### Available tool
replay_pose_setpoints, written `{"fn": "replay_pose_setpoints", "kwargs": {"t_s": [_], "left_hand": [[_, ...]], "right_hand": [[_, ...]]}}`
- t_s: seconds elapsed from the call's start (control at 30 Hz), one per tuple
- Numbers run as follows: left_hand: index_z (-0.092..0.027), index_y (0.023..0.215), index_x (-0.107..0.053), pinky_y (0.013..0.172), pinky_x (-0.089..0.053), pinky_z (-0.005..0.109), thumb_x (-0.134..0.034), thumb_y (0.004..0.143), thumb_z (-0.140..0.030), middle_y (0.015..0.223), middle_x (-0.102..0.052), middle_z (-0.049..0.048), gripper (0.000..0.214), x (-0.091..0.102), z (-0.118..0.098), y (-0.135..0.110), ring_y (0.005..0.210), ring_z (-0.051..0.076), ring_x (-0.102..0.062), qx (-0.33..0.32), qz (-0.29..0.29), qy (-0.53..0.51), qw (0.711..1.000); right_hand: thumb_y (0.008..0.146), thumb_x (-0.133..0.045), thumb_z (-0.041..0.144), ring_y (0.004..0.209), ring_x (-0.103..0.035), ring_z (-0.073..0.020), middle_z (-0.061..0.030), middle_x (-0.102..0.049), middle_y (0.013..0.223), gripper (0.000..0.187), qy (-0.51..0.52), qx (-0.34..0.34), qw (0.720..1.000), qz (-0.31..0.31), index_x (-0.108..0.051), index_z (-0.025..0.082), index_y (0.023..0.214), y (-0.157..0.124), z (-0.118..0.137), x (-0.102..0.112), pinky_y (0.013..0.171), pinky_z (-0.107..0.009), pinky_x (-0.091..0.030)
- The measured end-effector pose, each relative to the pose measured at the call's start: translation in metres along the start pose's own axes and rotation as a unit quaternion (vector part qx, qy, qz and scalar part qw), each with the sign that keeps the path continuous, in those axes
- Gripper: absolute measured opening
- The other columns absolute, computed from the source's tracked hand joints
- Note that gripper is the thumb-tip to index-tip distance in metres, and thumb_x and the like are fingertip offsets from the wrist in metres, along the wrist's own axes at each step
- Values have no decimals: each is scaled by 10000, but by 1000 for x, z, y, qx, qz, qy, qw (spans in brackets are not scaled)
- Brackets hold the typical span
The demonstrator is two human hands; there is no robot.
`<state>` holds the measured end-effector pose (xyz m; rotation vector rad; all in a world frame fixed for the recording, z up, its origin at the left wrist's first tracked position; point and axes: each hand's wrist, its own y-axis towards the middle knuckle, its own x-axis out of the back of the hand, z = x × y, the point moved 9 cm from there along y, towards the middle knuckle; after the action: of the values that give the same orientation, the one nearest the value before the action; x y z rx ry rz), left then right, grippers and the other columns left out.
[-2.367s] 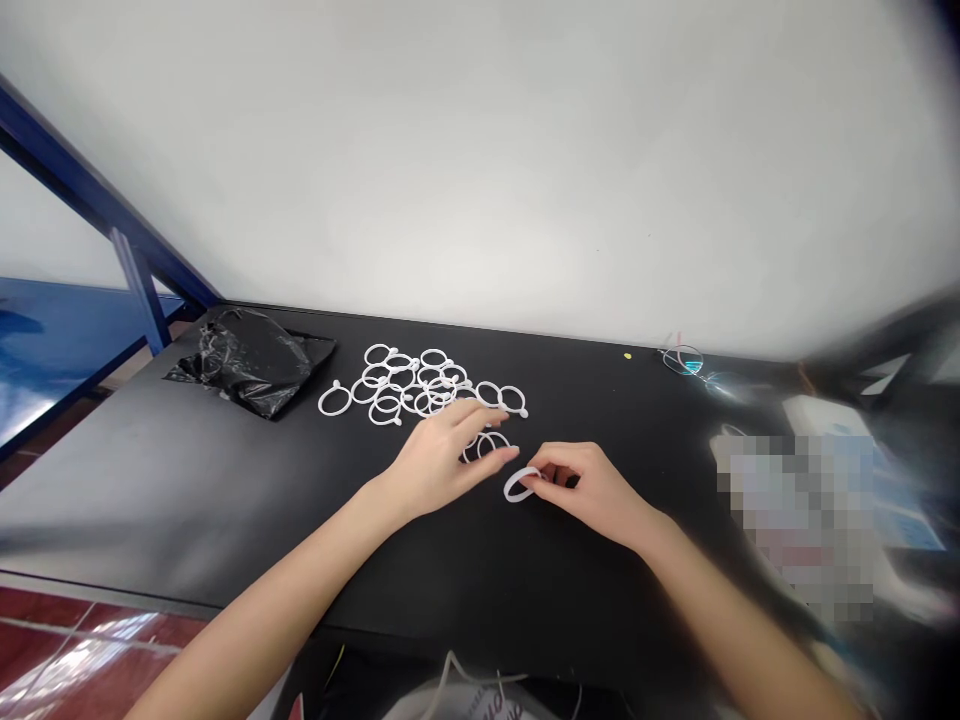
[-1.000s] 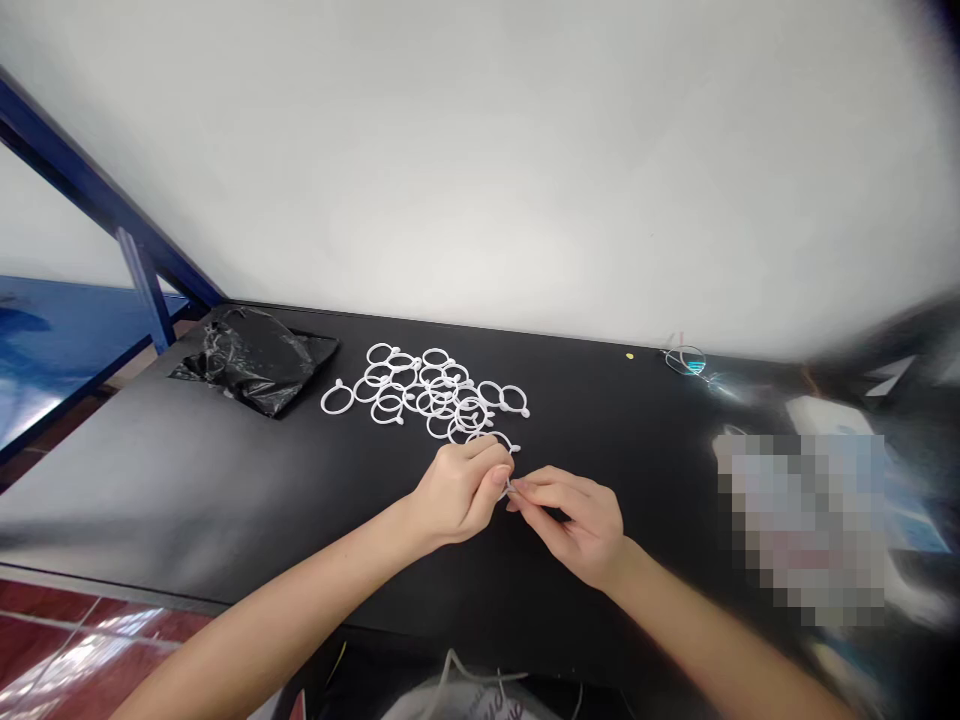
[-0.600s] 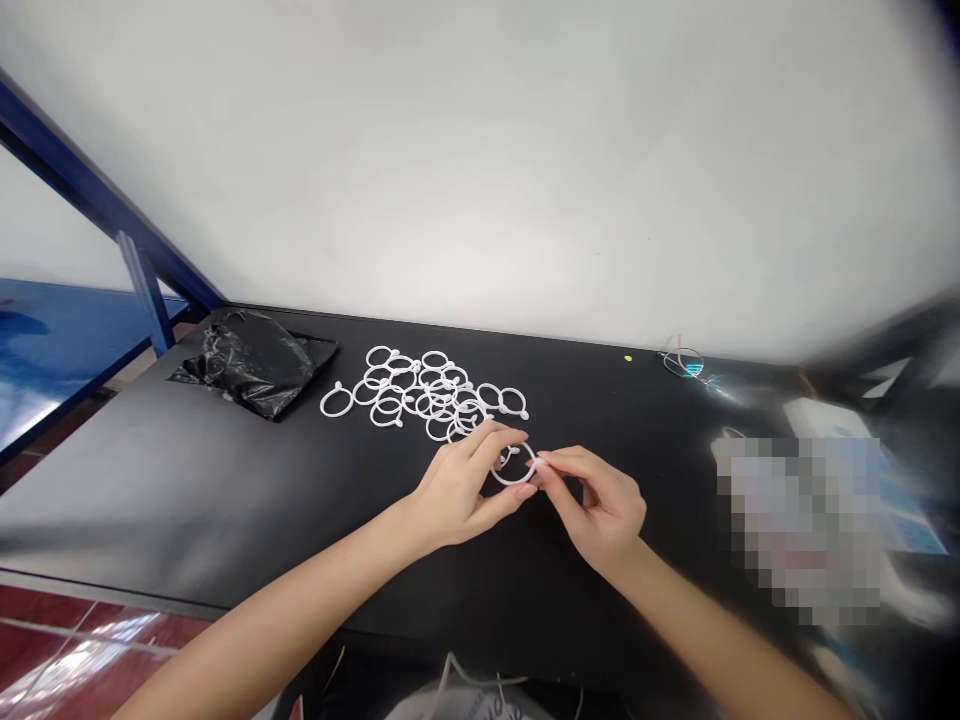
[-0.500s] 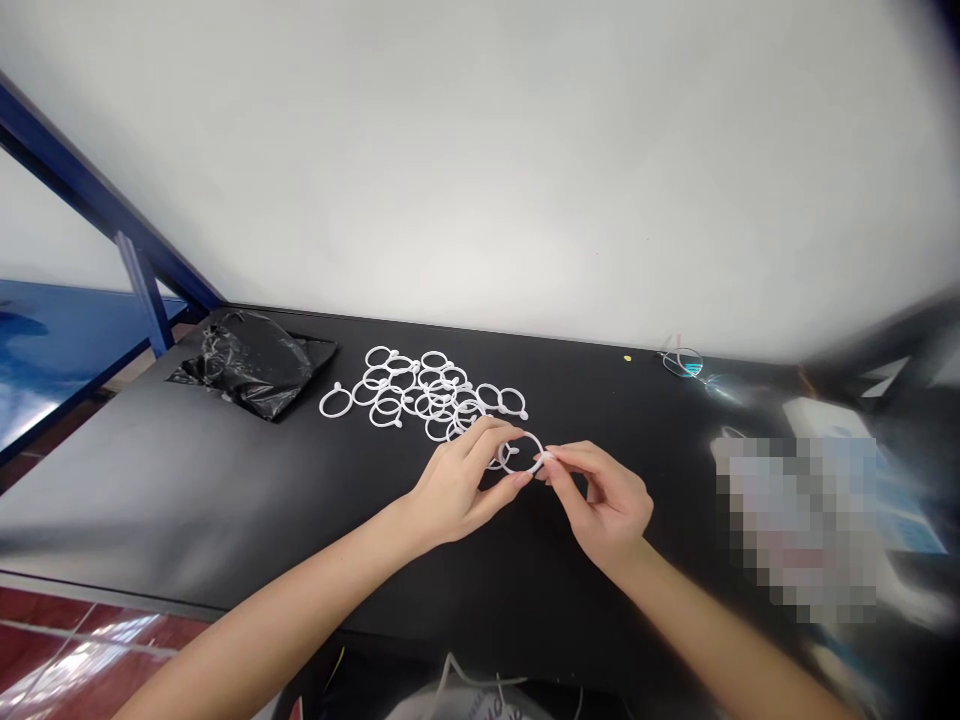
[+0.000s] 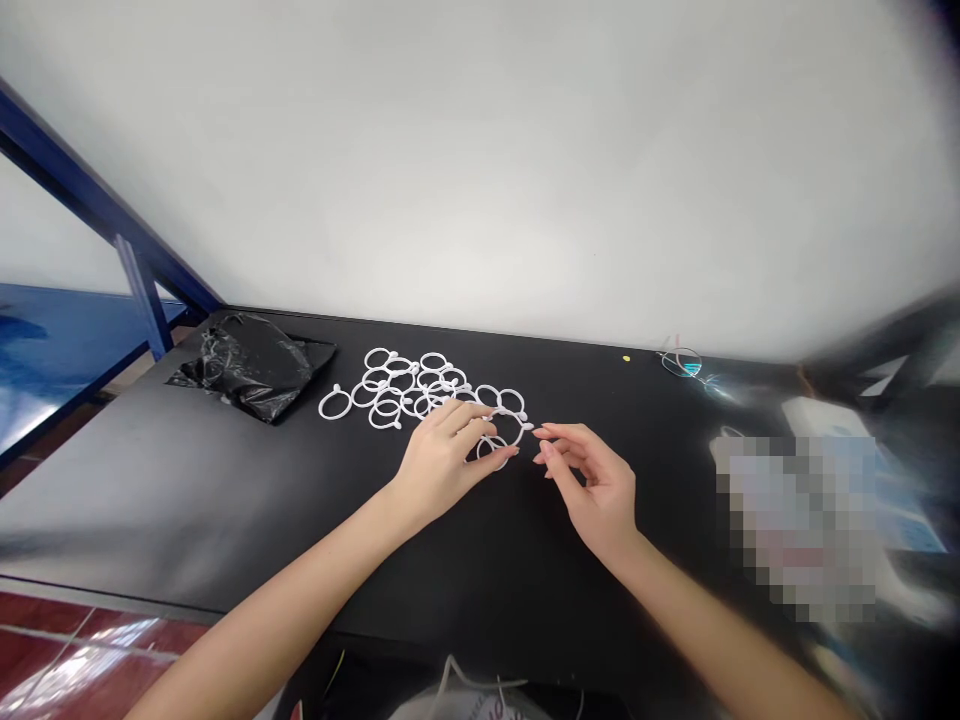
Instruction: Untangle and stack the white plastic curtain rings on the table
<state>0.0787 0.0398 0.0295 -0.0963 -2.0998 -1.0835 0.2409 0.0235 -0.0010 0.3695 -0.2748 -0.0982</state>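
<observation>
At the near right of the loose rings [image 5: 414, 369], a single white ring [image 5: 521, 436] was held at its rim by the left hand [image 5: 442, 455], while the right hand [image 5: 600, 490] was poised just beside the ring's knob [image 5: 528, 427], spread apart with nothing grasped. One ring's positioning was judged to be in hand; next, that hold would need to be loosened without the loose rings being dragged. Freest movement seemed to be offered rightward across the bench [image 5: 645, 420], bounded by the wall [image 5: 525, 250] behind and blurred packages [image 5: 825, 420] beyond.
</observation>
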Motion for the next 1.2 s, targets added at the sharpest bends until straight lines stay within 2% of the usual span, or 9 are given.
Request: {"fn": "replay_pose_setpoints", "kwargs": {"t_s": [0.17, 0.4, 0.63, 0.9, 1.0, 1.07, 1.2], "left_hand": [[-183, 898, -656, 855, -495, 412, -677, 865, -310, 1014, -740, 61, 133, -12, 15, -3, 961, 243, -652, 10, 45, 52, 998], [-171, 960, -671, 936, -455, 446, -602, 914, -287, 1092, -710, 80, 142, -25, 20, -8, 1057, 253, -621, 16, 104, 84, 991], [-178, 969, -654, 942, -445, 456, -593, 914, -278, 1115, -683, 95, 130, -25, 20, -8, 1089, 267, -599, 18, 108, 84, 990], [-183, 967, -639, 929, -448, 449, -583, 920, -279, 1137, -662, 98, 120, -22, 18, -8, 1086, 268, -585, 32, 93, 64, 993], [-194, 1009, -633, 925, -450, 442, -568, 932, -280, 1162, -653, 98, 133, -11, 21, -2, 1086, 258, -581, 52, 65, 44, 996], [-197, 1041, -629, 948, -441, 453, -556, 938, -280, 1175, -647, 101, 151, 5, 32, 5, 1090, 254, -581, 76, 37, 43, 996], [-186, 1057, -631, 983, -434, 463, -513, 955, -314, 1179, -637, 108, 202, 53, 78, 12, 1111, 260, -570, 158, -28, 73, 984]], "right_hand": [[906, -602, 209, 717, -668, -141, -42, -673, 987, 140, -13, -15, 1000, 2, -669, 239, 1025, 2, -3, 0, 578, -273, -573], [899, -596, 252, 793, -678, -163, -59, -677, 1043, 152, -59, -32, 996, 63, -690, 230, 1016, 4, -6, -10, 606, -276, -596], [880, -614, 245, 983, -696, -235, -97, -680, 1205, 201, -91, -33, 988, 121, -706, 212, 1055, 3, -11, -23, 789, -380, -628], [882, -614, 241, 998, -696, -238, -104, -673, 1216, 199, -91, -35, 987, 129, -708, 208, 1055, 2, -12, -23, 799, -383, -628], [886, -611, 244, 988, -697, -229, -101, -666, 1220, 190, -83, -25, 989, 118, -702, 212, 1051, 3, -10, -21, 796, -373, -626], [889, -610, 253, 975, -698, -226, -103, -662, 1221, 170, -81, -19, 991, 105, -699, 210, 1026, 4, -10, -19, 785, -372, -625], [900, -598, 283, 1008, -684, -238, -106, -660, 1204, 147, -78, -11, 994, 77, -689, 208, 988, 7, -15, -12, 789, -385, -617]]}}
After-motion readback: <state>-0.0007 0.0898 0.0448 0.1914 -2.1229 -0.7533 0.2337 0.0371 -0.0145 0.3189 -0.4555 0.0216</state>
